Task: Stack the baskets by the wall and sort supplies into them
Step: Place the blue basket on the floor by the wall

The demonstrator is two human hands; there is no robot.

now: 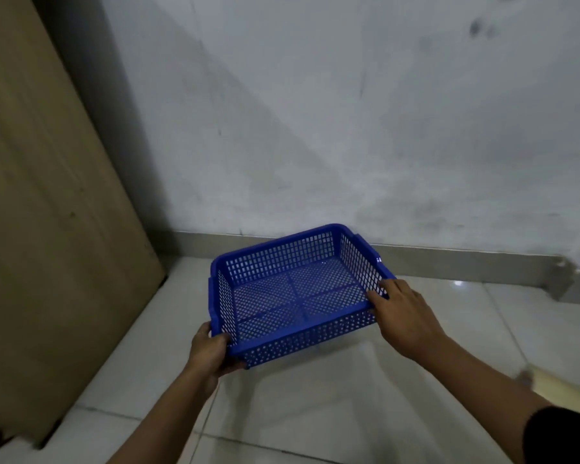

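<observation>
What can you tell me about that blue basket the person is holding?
The blue basket looks like plastic: shallow, rectangular, with perforated walls and floor, and a lower front wall. It is empty and upright, tilted slightly. The left hand grips its near left corner; the right hand holds its right side. It is near the wall, over the tiled floor.

Head cam (close), facing down fwd.

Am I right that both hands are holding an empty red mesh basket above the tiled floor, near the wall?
Not quite: the basket is blue, not red, as the head view shows. The rest stands: the left hand and right hand grip its near corners, it is empty, and it is near the wall.
</observation>
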